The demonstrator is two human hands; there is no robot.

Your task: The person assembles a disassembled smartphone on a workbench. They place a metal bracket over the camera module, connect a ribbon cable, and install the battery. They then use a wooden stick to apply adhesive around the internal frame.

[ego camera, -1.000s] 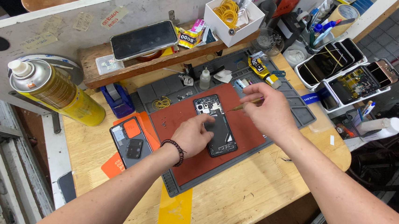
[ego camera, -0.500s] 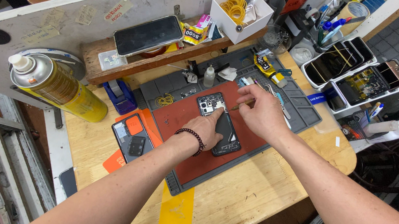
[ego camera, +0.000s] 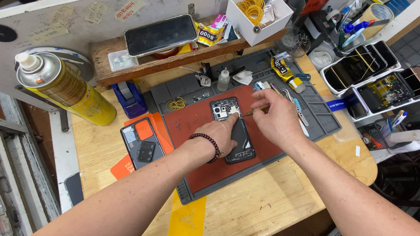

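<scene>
The wooden workbench [ego camera: 119, 151] carried a grey repair mat [ego camera: 328, 122] with a red pad [ego camera: 201, 171] on its left part, and that had not shifted over the last second. Near the pad's far edge lay the opened phone [ego camera: 236, 134], back cover off, its board end towards the bench's far edge.

What had changed was the hands. The left hand [ego camera: 221, 132], which a second earlier lay flat across the phone's middle, had slid towards its top end; the forefinger was stretched out and pressed near the board, the other fingers loosely curled, gripping nothing. The right hand [ego camera: 278, 122] had drawn in from the mat's right side to just beside the phone's top corner, closed in a pinch on a thin tool [ego camera: 256, 110] whose tip pointed at the board. Whether the tip touched could not be told.

Judging by this, the work had narrowed to one spot on the board.

At the bench's left edge stood a yellow spray can [ego camera: 69, 91].
</scene>
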